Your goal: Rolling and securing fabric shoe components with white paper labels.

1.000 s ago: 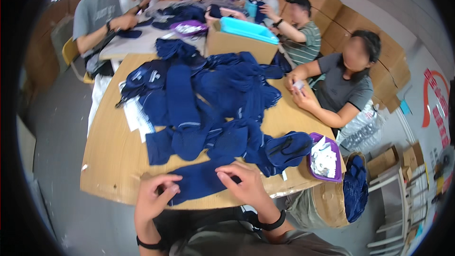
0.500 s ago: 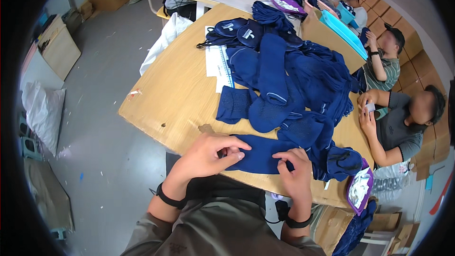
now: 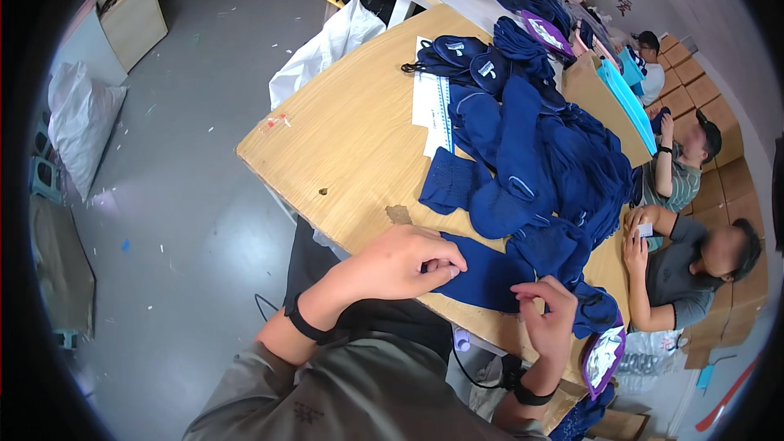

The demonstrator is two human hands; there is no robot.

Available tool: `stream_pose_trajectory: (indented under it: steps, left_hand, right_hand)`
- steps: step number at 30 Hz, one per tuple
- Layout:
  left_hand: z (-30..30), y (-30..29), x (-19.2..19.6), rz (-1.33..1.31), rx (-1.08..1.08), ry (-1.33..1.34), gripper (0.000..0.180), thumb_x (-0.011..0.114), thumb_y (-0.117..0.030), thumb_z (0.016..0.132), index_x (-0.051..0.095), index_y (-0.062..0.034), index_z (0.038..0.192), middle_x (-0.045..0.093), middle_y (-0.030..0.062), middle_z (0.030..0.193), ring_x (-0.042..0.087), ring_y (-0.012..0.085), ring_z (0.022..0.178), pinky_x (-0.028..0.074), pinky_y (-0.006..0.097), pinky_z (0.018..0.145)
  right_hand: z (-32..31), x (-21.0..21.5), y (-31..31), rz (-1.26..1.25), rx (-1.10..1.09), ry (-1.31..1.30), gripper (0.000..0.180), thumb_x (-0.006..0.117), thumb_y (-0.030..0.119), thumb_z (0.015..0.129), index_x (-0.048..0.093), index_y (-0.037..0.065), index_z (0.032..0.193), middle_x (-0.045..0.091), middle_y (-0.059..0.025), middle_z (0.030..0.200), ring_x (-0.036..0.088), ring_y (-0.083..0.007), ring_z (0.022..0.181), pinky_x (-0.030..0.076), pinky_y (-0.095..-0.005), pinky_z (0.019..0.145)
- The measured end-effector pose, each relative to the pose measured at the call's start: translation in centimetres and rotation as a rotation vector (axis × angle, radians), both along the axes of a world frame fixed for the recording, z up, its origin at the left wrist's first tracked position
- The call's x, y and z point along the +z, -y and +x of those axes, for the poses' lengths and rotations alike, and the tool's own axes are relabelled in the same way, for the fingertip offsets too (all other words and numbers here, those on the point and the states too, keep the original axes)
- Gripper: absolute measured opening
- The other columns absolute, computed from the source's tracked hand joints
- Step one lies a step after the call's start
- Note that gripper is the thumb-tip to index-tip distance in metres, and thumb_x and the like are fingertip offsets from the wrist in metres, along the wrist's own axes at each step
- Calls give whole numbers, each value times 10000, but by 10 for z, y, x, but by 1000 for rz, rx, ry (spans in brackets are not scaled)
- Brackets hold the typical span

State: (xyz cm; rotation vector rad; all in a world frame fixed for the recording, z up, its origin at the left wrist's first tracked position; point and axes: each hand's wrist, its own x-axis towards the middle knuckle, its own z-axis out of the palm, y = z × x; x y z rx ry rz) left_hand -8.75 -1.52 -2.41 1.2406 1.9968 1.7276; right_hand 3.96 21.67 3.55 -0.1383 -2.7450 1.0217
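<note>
A dark blue knit sock (image 3: pixel 486 273) lies flat along the table's near edge, between my hands. My left hand (image 3: pixel 412 265) rests over its left end, thumb and fingers curled together on the fabric. At its right end, my right hand (image 3: pixel 549 310) has bent fingers, with the index finger and thumb close together at the fabric. A large heap of dark blue socks (image 3: pixel 572 163) lies just beyond. One folded cuff (image 3: pixel 449 184) sticks out toward the bare wood.
On the wooden table (image 3: pixel 327 139) are white paper sheets (image 3: pixel 431 106), dark blue padded pieces with black cords (image 3: pixel 492 69) and a cardboard box (image 3: pixel 604 98) holding a blue tray. A purple basket (image 3: pixel 604 355) of white slips sits at the near right corner. Co-workers sit along the right side.
My view has swung left, so the table and heap sit further right. My hands stay at the sock's two ends, the right one slightly more raised off the fabric.
</note>
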Motion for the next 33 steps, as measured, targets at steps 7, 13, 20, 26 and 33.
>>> stream_pose_trajectory:
  steps: [7,13,20,26,33]
  left_hand:
    - [-3,6,-5,40,-25,-9,96,640,-67,829,683,-55,914,658,69,747,625,204,667,477,323,580]
    - [1,5,-10,90,-23,-24,83,624,-86,843,676,-60,901,644,69,722,623,213,681,473,340,593]
    - [-5,4,-15,122,-30,0,89,611,-110,846,667,-63,897,651,77,708,629,218,647,459,348,571]
    - [-9,3,-20,281,29,-7,92,599,-142,859,666,-82,876,654,62,681,642,212,626,483,327,582]
    - [-9,-5,-19,233,-83,82,156,568,-180,869,665,-59,887,643,76,740,615,204,688,476,337,640]
  right_hand:
    - [-9,64,5,398,234,-29,239,540,-85,629,688,13,789,547,-99,626,533,-204,542,395,-293,494]
    - [-49,106,1,443,49,-213,192,525,-80,676,676,4,759,469,-79,592,485,-178,573,358,-270,558]
    - [-147,105,-18,354,95,-67,139,533,3,787,668,-24,805,539,-36,700,529,-77,570,385,-211,515]
    - [-239,91,5,924,446,-362,71,609,71,744,650,23,776,632,-143,892,614,-282,842,482,-359,744]
    - [-348,42,-62,744,283,-230,246,678,163,702,606,17,887,579,-184,961,571,-371,905,473,-449,797]
